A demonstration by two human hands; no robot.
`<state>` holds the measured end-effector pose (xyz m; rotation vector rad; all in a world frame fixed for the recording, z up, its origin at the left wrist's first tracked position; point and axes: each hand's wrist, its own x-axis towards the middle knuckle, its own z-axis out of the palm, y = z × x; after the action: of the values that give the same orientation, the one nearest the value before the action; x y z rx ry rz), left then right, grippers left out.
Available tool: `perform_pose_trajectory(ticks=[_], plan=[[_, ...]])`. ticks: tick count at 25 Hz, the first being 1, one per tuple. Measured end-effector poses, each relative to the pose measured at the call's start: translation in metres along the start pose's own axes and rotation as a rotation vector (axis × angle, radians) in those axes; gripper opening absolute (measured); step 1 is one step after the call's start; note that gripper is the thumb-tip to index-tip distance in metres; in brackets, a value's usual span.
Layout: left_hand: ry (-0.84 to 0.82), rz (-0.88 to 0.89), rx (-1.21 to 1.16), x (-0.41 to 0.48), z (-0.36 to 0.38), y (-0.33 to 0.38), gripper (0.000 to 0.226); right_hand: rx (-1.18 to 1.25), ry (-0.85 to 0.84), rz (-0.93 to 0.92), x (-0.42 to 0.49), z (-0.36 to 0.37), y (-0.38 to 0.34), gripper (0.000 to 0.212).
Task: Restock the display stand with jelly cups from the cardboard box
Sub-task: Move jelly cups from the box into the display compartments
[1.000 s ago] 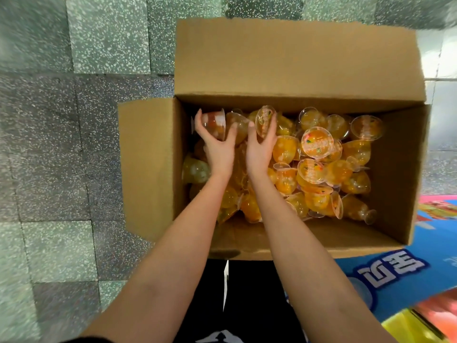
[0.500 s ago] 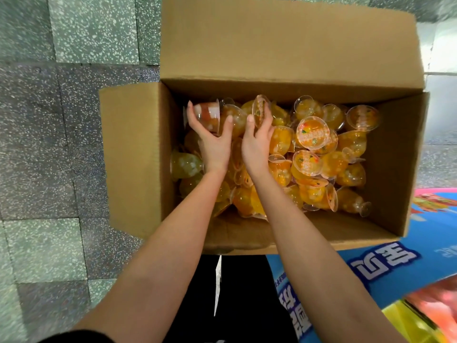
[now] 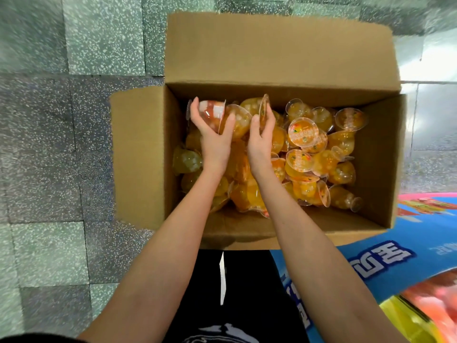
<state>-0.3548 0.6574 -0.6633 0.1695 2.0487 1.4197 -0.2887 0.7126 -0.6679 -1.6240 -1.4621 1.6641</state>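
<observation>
Speckled grey floor tiles (image 3: 49, 144) surround everything. Nearest, at my right, shows the blue printed display stand (image 3: 371, 263). Beyond it, inside the open cardboard box (image 3: 141, 157), the fingers of my left hand (image 3: 215, 144) curl round a reddish jelly cup (image 3: 210, 112). My right hand (image 3: 261, 142) grips an orange cup (image 3: 264, 107) turned on edge. More jelly cups (image 3: 321, 159) are heaped to the right.

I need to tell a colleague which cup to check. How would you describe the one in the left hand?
Find the open cardboard box on the floor and look to its far-left corner. There the left hand grips a jelly cup lying sideways. It alone is reddish; the cups around it are orange.
</observation>
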Motion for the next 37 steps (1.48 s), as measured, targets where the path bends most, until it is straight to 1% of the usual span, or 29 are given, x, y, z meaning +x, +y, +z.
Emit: perform_pose_trajectory(ticks=[4,8,10,12,16,19,23,26,29,31,33,35,37], plan=[[-0.002,0.088,0.032,-0.029,-0.004,0.036,0.078,0.029,-0.061,-0.024,-0.023,-0.028,-0.034,0.049],[-0.007,0.119,-0.016,-0.082,-0.008,0.066,0.079,0.011,-0.091,-0.13,-0.07,-0.068,-0.06,0.049],[-0.023,0.153,-0.014,-0.11,-0.006,0.079,0.079,0.008,-0.078,-0.187,-0.093,-0.093,-0.069,0.048],[-0.086,0.191,-0.012,-0.14,-0.001,0.094,0.076,0.011,-0.012,-0.239,-0.115,-0.12,-0.073,0.048],[-0.297,0.326,-0.019,-0.188,0.007,0.115,0.069,0.117,0.16,-0.323,-0.159,-0.164,-0.074,0.049],[-0.494,0.449,0.034,-0.218,0.006,0.121,0.064,0.17,0.328,-0.367,-0.2,-0.192,-0.071,0.049],[-0.763,0.568,0.095,-0.264,0.003,0.118,0.065,0.252,0.583,-0.3,-0.263,-0.215,-0.054,0.045],[-0.955,0.619,0.126,-0.306,-0.011,0.106,0.067,0.342,0.796,-0.268,-0.324,-0.216,-0.025,0.055],[-1.209,0.616,0.176,-0.35,-0.023,0.075,0.074,0.426,1.014,-0.194,-0.393,-0.213,0.013,0.053],[-1.342,0.586,0.212,-0.384,-0.028,0.057,0.074,0.444,1.145,-0.163,-0.434,-0.215,0.036,0.052],[-1.474,0.58,0.247,-0.417,-0.028,0.039,0.074,0.457,1.268,-0.115,-0.468,-0.223,0.059,0.058],[-1.589,0.6,0.304,-0.455,-0.028,0.023,0.073,0.484,1.361,-0.079,-0.504,-0.235,0.08,0.074],[-1.683,0.627,0.355,-0.496,-0.028,0.01,0.074,0.486,1.437,0.007,-0.539,-0.248,0.106,0.088]])
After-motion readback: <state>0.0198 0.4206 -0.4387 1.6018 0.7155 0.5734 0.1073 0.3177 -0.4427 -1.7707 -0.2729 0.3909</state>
